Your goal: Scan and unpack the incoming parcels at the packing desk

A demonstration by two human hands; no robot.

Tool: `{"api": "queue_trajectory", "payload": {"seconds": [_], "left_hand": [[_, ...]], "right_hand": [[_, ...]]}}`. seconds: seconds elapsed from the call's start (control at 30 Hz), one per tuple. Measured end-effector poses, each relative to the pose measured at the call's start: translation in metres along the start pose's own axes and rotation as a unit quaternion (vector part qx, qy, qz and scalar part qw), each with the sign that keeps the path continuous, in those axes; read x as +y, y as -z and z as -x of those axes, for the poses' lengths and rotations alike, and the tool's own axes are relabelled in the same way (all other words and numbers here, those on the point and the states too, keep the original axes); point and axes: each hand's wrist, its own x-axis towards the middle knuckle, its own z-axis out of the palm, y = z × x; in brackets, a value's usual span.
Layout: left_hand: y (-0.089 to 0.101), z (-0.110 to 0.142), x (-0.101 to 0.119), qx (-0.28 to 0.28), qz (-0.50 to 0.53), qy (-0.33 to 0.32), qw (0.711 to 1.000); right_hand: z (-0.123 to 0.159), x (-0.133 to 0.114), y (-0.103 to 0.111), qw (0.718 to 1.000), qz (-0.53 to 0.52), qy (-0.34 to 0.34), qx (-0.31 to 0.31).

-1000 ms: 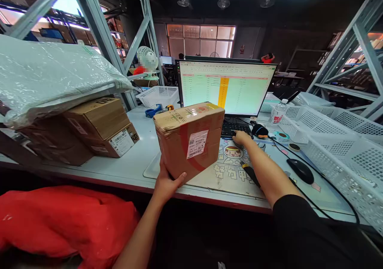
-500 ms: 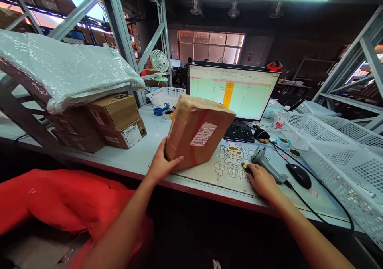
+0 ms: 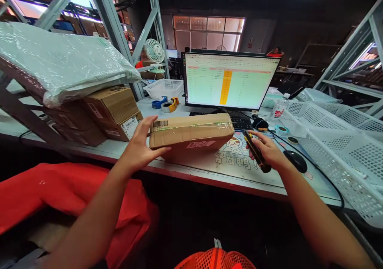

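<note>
Clenching a barcode scanner in the right hand, left fingers spread against a cardboard parcel.

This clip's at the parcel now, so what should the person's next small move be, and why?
Probably steady the cardboard parcel with the left hand before bringing over what looks like a yellow-and-black box cutter in the right hand. The left hand, open, only touches the parcel's end, and the packing tape along its top looks intact.
</note>
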Motion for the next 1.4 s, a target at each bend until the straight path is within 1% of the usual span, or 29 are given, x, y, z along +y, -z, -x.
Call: {"api": "queue_trajectory", "payload": {"seconds": [0.1,0.2,0.3,0.43,0.63,0.8,0.87,0.97,1.0,1.03,1.07,1.1,1.17,1.23,1.3,1.4], "left_hand": [[-0.022,0.006,-0.034,0.012,0.130,0.061,0.990],[-0.046,0.004,-0.054,0.000,0.161,0.096,0.982],[-0.057,0.001,-0.058,-0.014,0.161,0.106,0.981],[-0.056,0.003,-0.056,-0.005,0.166,0.111,0.980],[-0.057,0.010,-0.062,0.002,0.171,0.115,0.979],[-0.054,0.008,-0.060,-0.005,0.164,0.100,0.981],[-0.055,0.004,-0.056,-0.005,0.178,0.104,0.979],[-0.058,-0.002,-0.050,0.001,0.225,0.143,0.964],[-0.059,-0.003,-0.049,0.002,0.238,0.152,0.959],[-0.060,-0.003,-0.048,0.004,0.246,0.154,0.957],[-0.060,-0.002,-0.049,0.005,0.247,0.150,0.957],[-0.060,0.000,-0.050,0.006,0.242,0.142,0.960],[-0.060,0.007,-0.053,0.002,0.218,0.128,0.968],[-0.059,0.015,-0.057,-0.006,0.193,0.129,0.973],[-0.060,0.023,-0.060,-0.010,0.179,0.134,0.975],[-0.061,0.030,-0.061,-0.010,0.177,0.129,0.976]], "right_hand": [[-0.014,-0.029,0.000,0.998,-0.038,0.006,-0.058],[-0.038,-0.049,-0.003,0.993,-0.054,0.003,-0.107],[-0.062,-0.057,-0.007,0.990,-0.065,0.006,-0.128],[-0.076,-0.059,-0.011,0.987,-0.071,0.003,-0.145],[-0.072,-0.059,-0.008,0.989,-0.070,0.000,-0.130],[-0.063,-0.057,-0.004,0.985,-0.074,0.007,-0.158],[-0.055,-0.058,-0.006,0.979,-0.076,0.000,-0.188],[-0.042,-0.063,-0.016,0.961,-0.051,-0.014,-0.272],[-0.040,-0.065,-0.019,0.956,-0.042,-0.014,-0.291],[-0.038,-0.067,-0.021,0.954,-0.035,-0.008,-0.297],[-0.039,-0.069,-0.021,0.958,-0.032,0.001,-0.287],[-0.040,-0.070,-0.020,0.964,-0.032,0.012,-0.263],[-0.047,-0.074,-0.014,0.980,-0.033,0.025,-0.194],[-0.054,-0.076,-0.005,0.990,-0.031,0.024,-0.137],[-0.057,-0.077,0.001,0.992,-0.022,0.016,-0.125],[-0.055,-0.077,0.002,0.989,0.001,0.009,-0.149]]}}
